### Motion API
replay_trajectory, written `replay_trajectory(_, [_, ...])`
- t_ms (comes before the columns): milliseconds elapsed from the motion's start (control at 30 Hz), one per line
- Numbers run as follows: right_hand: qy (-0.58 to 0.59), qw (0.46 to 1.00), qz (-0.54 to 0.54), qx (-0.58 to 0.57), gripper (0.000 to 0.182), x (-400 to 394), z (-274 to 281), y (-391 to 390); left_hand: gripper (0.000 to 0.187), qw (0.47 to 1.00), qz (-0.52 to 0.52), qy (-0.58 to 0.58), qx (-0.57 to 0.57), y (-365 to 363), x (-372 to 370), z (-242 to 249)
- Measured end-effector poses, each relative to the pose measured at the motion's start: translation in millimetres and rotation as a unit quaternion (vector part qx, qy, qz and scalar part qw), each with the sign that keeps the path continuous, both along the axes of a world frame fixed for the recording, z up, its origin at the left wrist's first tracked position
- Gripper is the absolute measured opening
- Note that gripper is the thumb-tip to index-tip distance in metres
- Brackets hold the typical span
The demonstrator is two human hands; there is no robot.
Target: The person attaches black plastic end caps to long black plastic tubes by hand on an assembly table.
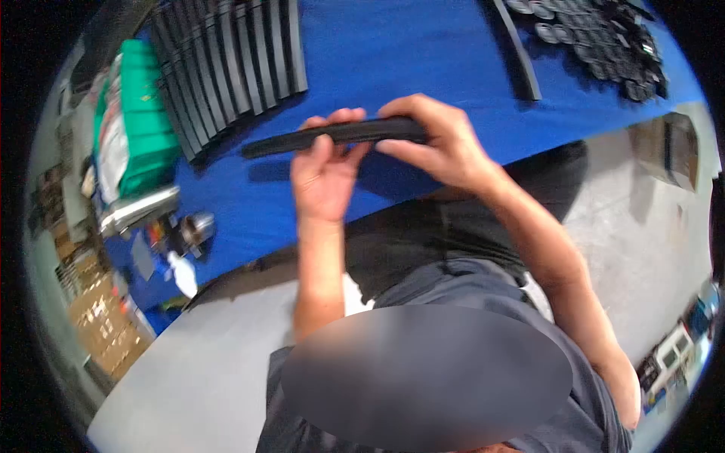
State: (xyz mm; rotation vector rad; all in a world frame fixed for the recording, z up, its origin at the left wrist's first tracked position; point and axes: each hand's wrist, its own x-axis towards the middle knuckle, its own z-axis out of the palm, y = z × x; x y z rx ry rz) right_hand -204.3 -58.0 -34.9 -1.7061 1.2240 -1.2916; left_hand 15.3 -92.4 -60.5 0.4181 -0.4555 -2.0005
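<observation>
A long black bar-shaped piece [340,134] is held above the blue table, lying nearly level across both hands. Its exact kind does not show. My left hand [328,162] grips it near the middle, with the thumb on the near side and the fingertips over the far side. My right hand [438,136] is closed round its right end, which the palm partly hides. Beyond my left hand lies a row of similar dark strips [234,64], set side by side. One more dark strip [517,53] lies alone further right.
Many small black parts [593,38] are piled at the table's far right. On the left stand a green bin [140,121] and small items [196,226] on the blue tabletop [385,53]. A cardboard box [668,151] is on the floor at right.
</observation>
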Motion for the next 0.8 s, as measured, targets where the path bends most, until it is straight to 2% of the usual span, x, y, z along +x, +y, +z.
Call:
replay_trajectory(100, [0.004,1.0,-0.006,-0.028,0.037,-5.8,-6.5,3.0,0.029,1.0,-0.002,-0.008,-0.009,-0.2,1.4,-2.6])
replay_trajectory(267, [0.008,0.999,0.002,0.038,0.035,-8.2,0.6,3.6,0.024,1.0,0.002,-0.008,-0.018,1.6,-4.1,-0.9])
replay_trajectory(367, [0.024,0.999,-0.018,-0.029,0.035,-5.5,2.3,4.0,0.022,0.999,-0.004,-0.035,-0.002,2.0,-8.4,7.9])
replay_trajectory(467, [0.042,0.996,-0.015,-0.071,0.038,-5.4,-0.2,1.6,0.025,1.0,-0.001,-0.01,0.017,2.6,-10.3,6.1])
replay_trajectory(567, [-0.001,0.999,-0.019,0.035,0.037,-0.8,11.3,4.7,0.026,1.0,0.004,-0.004,0.001,3.1,-7.8,2.9])
replay_trajectory(600, [-0.054,0.995,-0.031,0.08,0.036,3.1,5.9,3.2,0.027,1.0,0.002,-0.007,-0.005,3.5,-7.5,3.5])
replay_trajectory(700, [0.023,0.996,-0.012,0.081,0.033,-5.6,5.4,5.3,0.026,1.0,0.008,-0.002,0.021,3.0,-10.0,7.2])
replay_trajectory(733, [0.029,0.999,-0.017,0.005,0.032,-4.7,3.5,3.9,0.026,1.0,0.009,0.0,0.023,2.6,-10.3,8.0])
replay_trajectory(800, [0.028,0.999,-0.023,-0.004,0.031,-3.4,4.9,2.2,0.025,1.0,0.012,0.011,0.016,1.9,-10.4,3.8])
